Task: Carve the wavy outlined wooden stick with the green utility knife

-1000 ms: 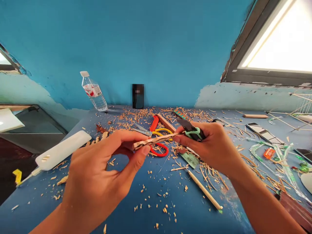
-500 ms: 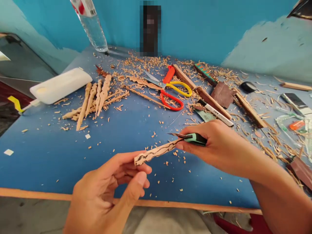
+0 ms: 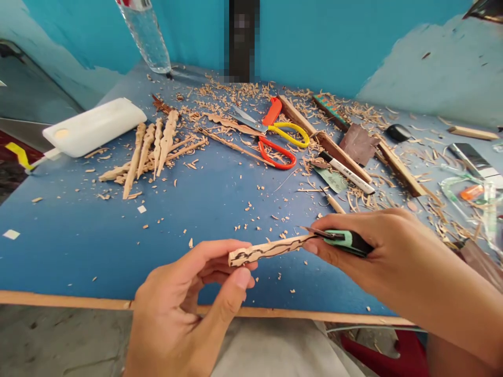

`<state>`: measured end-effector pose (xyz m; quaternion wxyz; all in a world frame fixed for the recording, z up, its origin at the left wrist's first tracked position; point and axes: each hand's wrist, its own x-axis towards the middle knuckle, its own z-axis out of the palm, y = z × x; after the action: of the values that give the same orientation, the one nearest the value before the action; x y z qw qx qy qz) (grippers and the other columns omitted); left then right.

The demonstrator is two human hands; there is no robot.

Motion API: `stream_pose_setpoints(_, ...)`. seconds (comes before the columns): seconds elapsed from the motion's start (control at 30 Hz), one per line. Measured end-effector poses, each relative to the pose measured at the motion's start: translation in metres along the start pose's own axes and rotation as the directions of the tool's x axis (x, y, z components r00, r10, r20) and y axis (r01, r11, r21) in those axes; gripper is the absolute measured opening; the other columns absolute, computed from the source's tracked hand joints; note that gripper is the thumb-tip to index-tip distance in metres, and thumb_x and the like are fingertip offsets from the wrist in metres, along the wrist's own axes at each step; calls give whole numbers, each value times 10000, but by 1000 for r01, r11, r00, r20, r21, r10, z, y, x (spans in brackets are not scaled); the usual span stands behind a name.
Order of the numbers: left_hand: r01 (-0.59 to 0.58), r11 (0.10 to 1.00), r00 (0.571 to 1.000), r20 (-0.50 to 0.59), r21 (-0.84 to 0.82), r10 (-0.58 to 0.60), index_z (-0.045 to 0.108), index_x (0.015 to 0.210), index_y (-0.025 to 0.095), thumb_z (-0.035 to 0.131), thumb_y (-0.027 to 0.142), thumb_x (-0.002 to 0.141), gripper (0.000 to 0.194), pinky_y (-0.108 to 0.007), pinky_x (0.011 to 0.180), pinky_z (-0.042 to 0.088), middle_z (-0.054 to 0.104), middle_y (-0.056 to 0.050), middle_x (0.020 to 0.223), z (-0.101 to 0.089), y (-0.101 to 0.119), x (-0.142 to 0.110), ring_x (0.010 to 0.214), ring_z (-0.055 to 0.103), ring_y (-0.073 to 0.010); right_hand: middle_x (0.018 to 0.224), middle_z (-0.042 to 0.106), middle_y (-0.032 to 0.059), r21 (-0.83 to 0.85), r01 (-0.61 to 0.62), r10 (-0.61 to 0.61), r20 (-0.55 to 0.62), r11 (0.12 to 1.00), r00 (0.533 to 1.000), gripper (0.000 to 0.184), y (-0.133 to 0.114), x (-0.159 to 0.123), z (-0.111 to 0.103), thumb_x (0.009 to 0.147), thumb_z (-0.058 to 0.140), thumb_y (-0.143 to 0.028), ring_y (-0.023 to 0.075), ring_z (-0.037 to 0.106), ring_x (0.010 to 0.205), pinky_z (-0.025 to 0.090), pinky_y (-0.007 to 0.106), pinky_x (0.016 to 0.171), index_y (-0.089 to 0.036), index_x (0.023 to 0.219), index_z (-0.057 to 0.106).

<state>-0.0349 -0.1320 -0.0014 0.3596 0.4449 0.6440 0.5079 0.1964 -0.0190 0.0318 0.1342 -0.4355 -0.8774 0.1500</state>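
Observation:
A slim wooden stick (image 3: 271,250) with wavy black lines drawn along it lies between my hands, above the blue table. My left hand (image 3: 196,301) has its fingers behind the stick's left end and the thumb at its lower edge. My right hand (image 3: 377,251) is closed around a utility knife (image 3: 346,241) with a black and mint-green handle. Its thumb and forefinger also pinch the stick's right end. The short blade points left, just above the wood.
Carved sticks (image 3: 145,152) lie at the left by a white plastic piece (image 3: 94,125). Red-and-yellow scissors (image 3: 271,133), a white marker (image 3: 349,175), sandpaper (image 3: 359,144) and wood strips (image 3: 401,165) lie behind my hands among shavings. A water bottle (image 3: 147,39) stands at the back.
Both hands and the stick have shifted right, and the stick lies closer to level. My left thumb has come up to the stick's left end. The knife moved along with my right hand.

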Motion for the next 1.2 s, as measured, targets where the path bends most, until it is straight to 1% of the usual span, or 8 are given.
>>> stream_pose_setpoints(0.27,-79,997,995,-54,2,79,810,1025,351,715,160,963,222,-70,700,653,830,124,807,9,-4,1,680,807,-67,812,837,-42,-178,-5,-41,-251,984,967,307,-23,-35,10,1141,541,-425,181,777,575,459,319,484,-277,979,757)
stream_pose_setpoints(0.6,-130,989,962,-250,-67,110,794,862,291,660,120,837,218,-74,554,603,758,138,669,28,5,11,548,728,-58,934,877,-13,-215,-287,160,-468,933,869,276,-58,-62,36,1145,557,-385,178,809,654,531,296,631,-256,1080,792)
stream_pose_setpoints(0.73,-217,970,915,-323,109,241,811,955,300,643,86,872,285,-92,600,583,746,136,734,33,2,13,603,703,-42,847,860,2,-222,-323,173,-509,920,843,345,-69,-64,44,1147,579,-429,177,785,607,469,308,563,-241,1018,838)
stream_pose_setpoints(0.83,-324,880,829,-343,348,441,837,1074,287,672,41,895,346,-135,749,594,778,110,833,30,3,14,738,739,-50,754,818,-12,-138,-335,214,-536,932,817,328,-71,-61,44,1121,630,-442,155,728,548,423,295,532,-255,964,849)
stream_pose_setpoints(0.9,-368,843,805,-319,393,500,836,1166,283,714,56,924,353,-161,806,611,810,101,891,25,7,14,781,761,-62,669,758,-32,25,-322,289,-511,946,809,302,-70,-59,43,1083,679,-447,133,663,504,404,273,512,-262,907,840)
stream_pose_setpoints(0.97,-378,869,847,-259,320,464,816,1226,316,725,97,978,343,-169,833,635,832,118,958,19,13,13,810,783,-66,566,651,-46,242,-312,388,-409,919,826,335,-67,-57,41,1052,706,-475,120,567,460,362,264,472,-255,826,820)
stream_pose_setpoints(1.03,-361,901,887,-209,242,411,787,1252,355,721,113,1010,348,-161,853,647,840,146,1030,16,19,11,858,804,-61,508,549,-47,422,-338,468,-255,841,846,395,-64,-55,41,1037,708,-508,121,485,451,310,270,447,-238,764,799)
stream_pose_setpoints(1.2,-373,919,875,-282,125,394,724,1206,304,751,105,995,292,-134,749,663,844,148,1012,21,25,10,777,816,-54,531,577,-14,639,-408,518,19,652,855,492,-58,-50,43,1037,681,-596,143,484,505,279,280,479,-197,768,784)
